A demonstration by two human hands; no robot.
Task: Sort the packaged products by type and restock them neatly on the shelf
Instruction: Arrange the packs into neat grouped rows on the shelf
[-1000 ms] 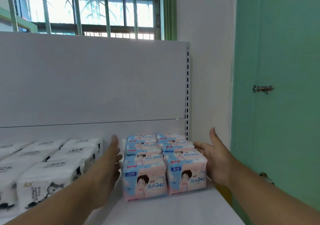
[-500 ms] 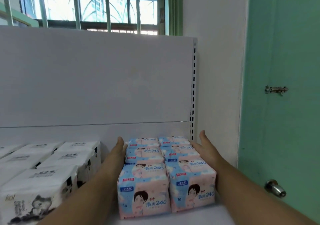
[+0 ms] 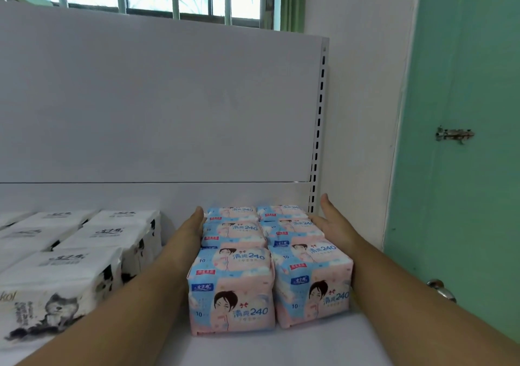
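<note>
A second ago my hands were apart from the pink packs [image 3: 268, 264], the left one angled well off to the side; now I am pressing both flat against the block. My left hand [image 3: 189, 232] is lying straight-fingered along its left side, and my right hand [image 3: 333, 225] is lying along its right side, fingers straight, thumb lifted, nothing gripped in either. That is squeezing the two columns together, three rows deep, so I judge this type to be shelved and only being squared up.

The block is sitting at the right end of the shelf [image 3: 281, 346], its far row close to the back panel [image 3: 157, 106], just left of the slotted upright [image 3: 318, 140]. To its left, across a narrow gap, the white packs [image 3: 76, 250] are standing in their own rows, so the two types are being kept apart.

On the pink packs I am reading "240" in blue, a "10", a blue logo tag and a small red label, beside a drawn face; the Chinese characters are too small for me to be sure of. The near white pack is showing "kol" or similar, cut off at the edge, and an inky cat.
</note>
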